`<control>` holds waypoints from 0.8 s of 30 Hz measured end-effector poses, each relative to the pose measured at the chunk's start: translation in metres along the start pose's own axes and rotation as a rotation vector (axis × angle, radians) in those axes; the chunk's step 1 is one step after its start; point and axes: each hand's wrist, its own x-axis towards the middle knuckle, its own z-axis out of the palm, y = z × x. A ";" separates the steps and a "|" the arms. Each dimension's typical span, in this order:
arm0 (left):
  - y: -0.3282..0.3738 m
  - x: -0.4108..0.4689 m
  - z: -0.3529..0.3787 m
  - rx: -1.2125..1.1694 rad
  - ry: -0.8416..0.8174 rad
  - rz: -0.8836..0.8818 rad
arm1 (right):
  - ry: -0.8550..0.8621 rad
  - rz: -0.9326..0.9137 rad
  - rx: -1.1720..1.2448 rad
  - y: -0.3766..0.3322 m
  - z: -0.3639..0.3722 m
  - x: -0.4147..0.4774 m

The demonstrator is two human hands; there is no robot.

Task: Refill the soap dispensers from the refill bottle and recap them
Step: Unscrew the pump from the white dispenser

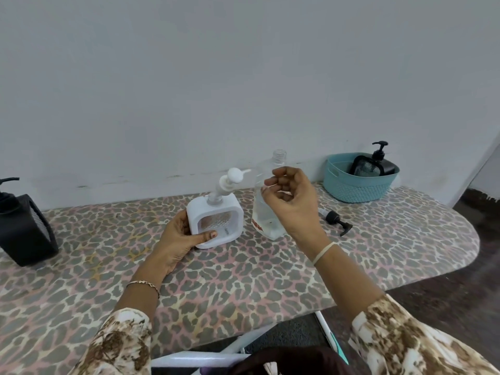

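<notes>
White soap dispenser (pixel 215 221): square, with a clear window in its front, it stood on the leopard-print table (pixel 243 280) near the middle. Its white pump (pixel 230 182) sat tilted in the neck, leaning to the right, not seated straight.

Left hand (pixel 184 236): it gripped the dispenser's lower left corner, thumb across the front edge and fingers behind. A thin bracelet (pixel 143 284) lay on the wrist.

Refill bottle (pixel 267 196): clear, uncapped, upright on the table just to the right of the dispenser, with a little liquid at the bottom and a red-marked label low on its side.

Right hand (pixel 293 201): raised in front of the bottle, fingers loosely curled, holding nothing that could be seen; whether it touched the bottle could not be told. A pale band (pixel 324 253) circled the wrist.

Black pump (pixel 336 221): it lay loose on the table to the right of the bottle.

Teal basket (pixel 357 188): at the far right by the wall, it held a black dispenser (pixel 374 165) with its pump on.

Second black dispenser (pixel 24 228): it stood at the table's left edge.
</notes>
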 end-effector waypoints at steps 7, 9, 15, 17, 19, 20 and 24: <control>0.003 -0.003 0.005 -0.022 0.015 0.015 | -0.185 -0.030 -0.107 -0.001 0.038 -0.004; 0.004 -0.004 0.006 -0.030 0.020 0.019 | -0.162 -0.042 -0.103 -0.001 0.048 -0.003; 0.006 -0.006 0.007 -0.016 0.020 0.039 | -0.116 -0.004 -0.132 -0.002 0.060 0.006; 0.005 -0.006 0.006 -0.017 0.021 0.041 | -0.118 -0.010 -0.150 -0.005 0.061 0.007; 0.005 -0.006 0.006 -0.018 0.018 0.043 | -0.104 -0.028 -0.158 -0.007 0.062 0.008; 0.005 -0.006 0.006 -0.017 0.017 0.043 | -0.090 -0.040 -0.150 -0.009 0.061 0.008; 0.004 -0.005 0.006 -0.010 0.023 0.038 | -0.013 -0.079 -0.057 -0.019 0.051 0.008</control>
